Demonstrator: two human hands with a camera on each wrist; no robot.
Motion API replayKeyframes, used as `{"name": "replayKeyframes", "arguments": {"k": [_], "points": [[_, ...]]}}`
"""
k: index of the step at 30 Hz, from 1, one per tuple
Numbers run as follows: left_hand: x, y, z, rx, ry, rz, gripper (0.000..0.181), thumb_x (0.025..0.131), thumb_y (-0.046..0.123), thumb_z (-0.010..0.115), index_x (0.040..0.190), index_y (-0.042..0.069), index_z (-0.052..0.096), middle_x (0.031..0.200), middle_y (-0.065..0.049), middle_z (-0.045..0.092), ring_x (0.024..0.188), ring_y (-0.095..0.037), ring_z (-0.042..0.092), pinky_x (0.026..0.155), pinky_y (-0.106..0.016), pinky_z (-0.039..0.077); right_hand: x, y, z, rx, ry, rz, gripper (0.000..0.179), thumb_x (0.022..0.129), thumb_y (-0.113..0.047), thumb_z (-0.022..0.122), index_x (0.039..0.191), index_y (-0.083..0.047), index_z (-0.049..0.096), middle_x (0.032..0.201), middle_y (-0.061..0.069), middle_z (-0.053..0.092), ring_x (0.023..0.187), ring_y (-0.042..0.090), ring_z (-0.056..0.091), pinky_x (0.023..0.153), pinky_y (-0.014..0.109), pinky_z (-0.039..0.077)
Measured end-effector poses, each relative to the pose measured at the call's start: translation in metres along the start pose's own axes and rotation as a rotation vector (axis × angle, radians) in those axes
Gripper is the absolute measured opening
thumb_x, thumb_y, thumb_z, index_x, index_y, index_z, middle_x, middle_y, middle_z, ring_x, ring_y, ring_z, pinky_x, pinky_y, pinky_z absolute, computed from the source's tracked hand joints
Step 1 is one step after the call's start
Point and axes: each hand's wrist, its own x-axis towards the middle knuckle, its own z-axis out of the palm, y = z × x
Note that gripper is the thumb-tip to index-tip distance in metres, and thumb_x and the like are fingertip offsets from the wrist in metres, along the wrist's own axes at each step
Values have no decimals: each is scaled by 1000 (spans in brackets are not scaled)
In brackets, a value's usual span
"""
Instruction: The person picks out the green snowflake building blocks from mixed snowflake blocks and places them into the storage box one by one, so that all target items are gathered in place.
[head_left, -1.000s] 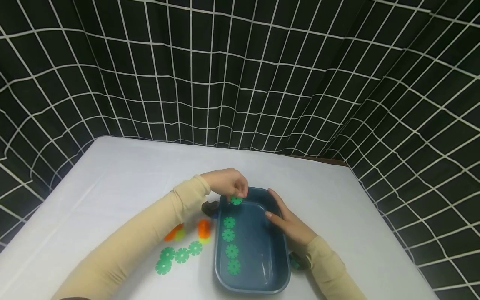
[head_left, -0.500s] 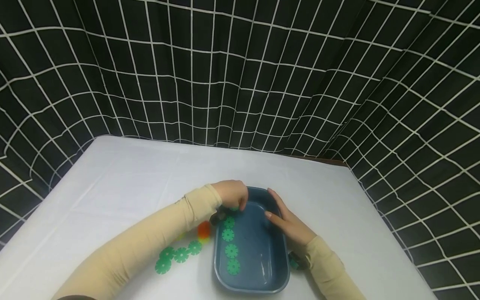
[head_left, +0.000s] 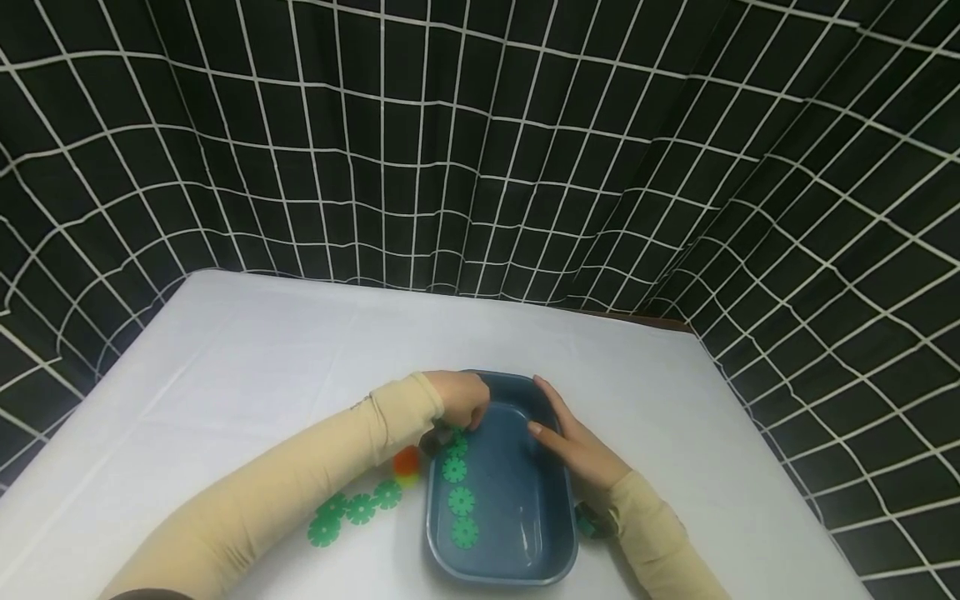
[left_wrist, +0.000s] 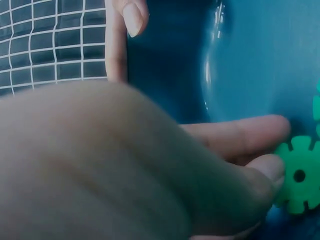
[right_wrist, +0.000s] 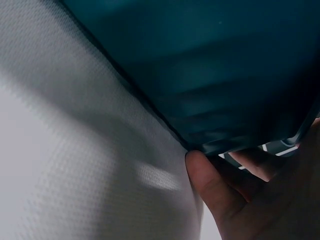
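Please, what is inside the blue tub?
Green notched discs line its left side. The left hand touches one near the far end; what the hand covers is hidden.

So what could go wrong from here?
The left hand pinches a green disc close to other discs in the blue tray, so it might nudge them. The tray could slide if the right hand at its edge loosened. The left sleeve looks close to the orange piece outside and might brush it.
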Motion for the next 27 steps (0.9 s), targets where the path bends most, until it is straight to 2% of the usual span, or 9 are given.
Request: {"name": "replayKeyframes", "arguments": {"k": [4,8,10,14,16,19,23,27], "points": [[-2,-1,-4,-30,14,26,20,81,-2,64,93,10,75,93,0,71,83,-13,64,74,-27,54,-1,1,-2,8,9,5,68,98,-37,50,151,-40,8,161,4,10,146,33,11,111,63,15],[-14,-7,-9,-61,90,152,14,87,5,61,92,6,74,87,-1,69,76,-11,58,73,-27,51,-1,2,-1,22,-4,-2,68,98,-37,50,151,-41,8,161,3,8,147,31,8,112,63,12],[-27,-12,-13,-85,148,233,15,91,9,59,96,6,73,89,-2,70,78,-11,59,77,-27,51,-2,3,-1,31,-14,2,68,98,-39,50,151,-43,7,161,2,7,147,30,7,112,62,11],[-62,-27,-20,-180,255,297,18,94,14,58,107,9,70,101,0,70,90,-10,62,87,-29,51,-2,3,-1,25,-5,20,68,97,-41,49,150,-45,7,161,1,9,146,32,11,111,63,14],[-81,-37,-19,-228,296,279,19,95,14,58,109,10,69,104,0,69,91,-11,62,87,-31,52,-1,2,-1,12,3,27,68,96,-43,49,149,-46,7,161,2,10,146,34,13,110,64,17],[-105,-54,-11,-263,335,227,18,94,11,58,109,10,69,103,0,69,88,-11,62,84,-32,53,-1,2,-1,0,7,23,68,96,-44,49,150,-45,7,161,2,10,145,35,14,110,64,17],[-129,-70,10,-290,304,115,19,90,6,62,107,10,69,101,-1,68,85,-12,61,80,-31,54,1,3,-1,2,-2,11,69,96,-43,50,150,-44,7,161,2,9,145,35,13,110,64,17],[-144,-79,31,-276,292,47,20,84,3,67,102,11,69,95,1,66,85,-15,59,80,-35,53,2,4,0,35,-7,29,69,96,-42,51,149,-46,8,161,1,8,145,35,13,110,64,17]]}}
